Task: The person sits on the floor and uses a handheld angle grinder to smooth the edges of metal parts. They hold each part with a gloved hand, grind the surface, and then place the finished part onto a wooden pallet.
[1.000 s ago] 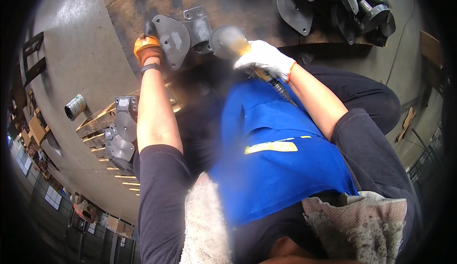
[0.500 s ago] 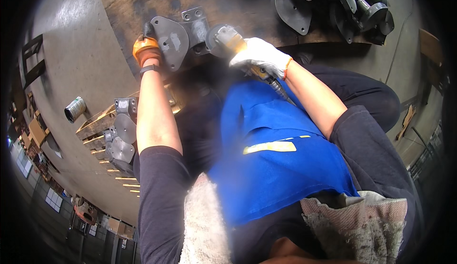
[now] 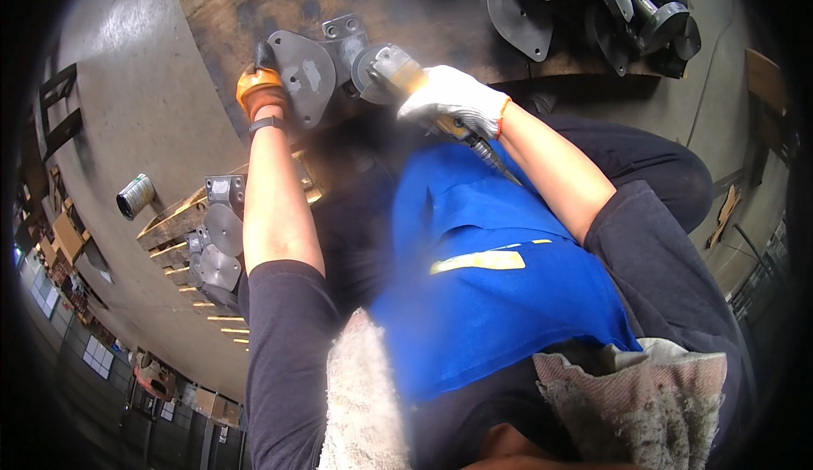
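Note:
My left hand (image 3: 261, 85), in an orange glove with dark fingertips, grips the left edge of a grey metal bracket (image 3: 303, 89). The bracket has a rounded plate with holes and a smaller drilled block at its upper right, and it lies on the wooden table (image 3: 415, 4). In a white knit glove, my right hand (image 3: 453, 102) is closed around an angle grinder (image 3: 396, 70) with a yellow body and a hose or cable at its rear. The grinder's disc is against or very close to the bracket's right part; exact contact is hard to tell.
Several similar metal parts (image 3: 521, 17) are piled at the table's far right. Below left, more finished-looking brackets (image 3: 222, 231) rest on a wooden pallet (image 3: 169, 224). A metal can (image 3: 135, 196) lies on the floor nearby. My blue apron (image 3: 500, 301) covers my lap.
My right hand and the grinder have shifted slightly left over the bracket. My left hand and the bracket have stayed in place.

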Demonstrator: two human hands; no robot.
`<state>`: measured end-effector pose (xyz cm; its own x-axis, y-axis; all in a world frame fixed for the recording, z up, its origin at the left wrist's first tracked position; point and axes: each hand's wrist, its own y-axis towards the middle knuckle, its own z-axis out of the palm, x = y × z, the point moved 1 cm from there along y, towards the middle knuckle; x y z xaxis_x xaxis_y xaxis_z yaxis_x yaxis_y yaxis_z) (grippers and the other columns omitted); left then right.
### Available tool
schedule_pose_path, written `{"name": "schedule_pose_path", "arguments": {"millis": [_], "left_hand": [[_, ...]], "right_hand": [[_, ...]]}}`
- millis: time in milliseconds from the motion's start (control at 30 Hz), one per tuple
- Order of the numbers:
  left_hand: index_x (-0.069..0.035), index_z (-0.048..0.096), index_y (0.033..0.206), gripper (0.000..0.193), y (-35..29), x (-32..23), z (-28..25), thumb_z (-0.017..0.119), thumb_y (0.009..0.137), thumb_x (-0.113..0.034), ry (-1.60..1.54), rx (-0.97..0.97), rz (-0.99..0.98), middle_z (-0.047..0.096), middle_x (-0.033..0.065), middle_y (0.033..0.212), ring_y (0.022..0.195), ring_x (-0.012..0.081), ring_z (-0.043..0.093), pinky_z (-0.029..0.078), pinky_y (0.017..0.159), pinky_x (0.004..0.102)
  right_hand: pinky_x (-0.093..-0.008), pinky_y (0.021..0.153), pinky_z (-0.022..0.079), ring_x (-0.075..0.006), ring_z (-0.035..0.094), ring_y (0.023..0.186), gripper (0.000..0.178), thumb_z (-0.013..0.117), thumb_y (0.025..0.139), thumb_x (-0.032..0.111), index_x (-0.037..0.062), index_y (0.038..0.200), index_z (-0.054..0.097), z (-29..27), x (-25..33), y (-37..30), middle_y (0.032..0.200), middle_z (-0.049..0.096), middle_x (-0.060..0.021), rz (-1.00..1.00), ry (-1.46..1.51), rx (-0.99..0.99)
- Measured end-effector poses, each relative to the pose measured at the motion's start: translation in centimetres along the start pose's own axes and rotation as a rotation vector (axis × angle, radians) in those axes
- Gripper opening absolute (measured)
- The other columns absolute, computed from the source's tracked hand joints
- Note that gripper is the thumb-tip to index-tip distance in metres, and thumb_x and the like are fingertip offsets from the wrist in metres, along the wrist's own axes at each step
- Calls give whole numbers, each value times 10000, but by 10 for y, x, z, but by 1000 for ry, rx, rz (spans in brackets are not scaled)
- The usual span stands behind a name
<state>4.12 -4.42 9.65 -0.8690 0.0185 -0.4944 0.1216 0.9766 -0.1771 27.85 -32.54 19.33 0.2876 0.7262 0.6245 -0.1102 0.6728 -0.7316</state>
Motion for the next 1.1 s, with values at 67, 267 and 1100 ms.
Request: {"name": "schedule_pose_path", "arguments": {"millis": [67, 267, 1100], "left_hand": [[-46, 776, 988, 693, -2, -4, -2, 566, 924, -704, 54, 10, -4, 762, 180, 936, 913, 366, 702, 527, 804, 451], [-45, 782, 1026, 745, -17, -31, -15, 521, 933, -736, 62, -2, -60, 760, 201, 984, 987, 394, 709, 526, 841, 453], [-36, 782, 1029, 779, -17, -32, -14, 539, 906, -766, 11, 7, -106, 761, 202, 991, 979, 390, 715, 528, 837, 462]], "right_hand": [[-304, 569, 488, -141, 607, 609, 244, 798, 800, 246, 39, 873, 691, -2, 0, 2, 711, 653, -48, -23, -32, -1], [-304, 568, 494, -142, 615, 617, 249, 801, 810, 244, 38, 900, 695, -14, -6, 6, 726, 656, -49, -11, -42, -47], [-290, 469, 434, -128, 570, 534, 199, 769, 818, 229, 52, 803, 679, -7, 10, 1, 663, 625, -41, 22, 58, -14]]}}
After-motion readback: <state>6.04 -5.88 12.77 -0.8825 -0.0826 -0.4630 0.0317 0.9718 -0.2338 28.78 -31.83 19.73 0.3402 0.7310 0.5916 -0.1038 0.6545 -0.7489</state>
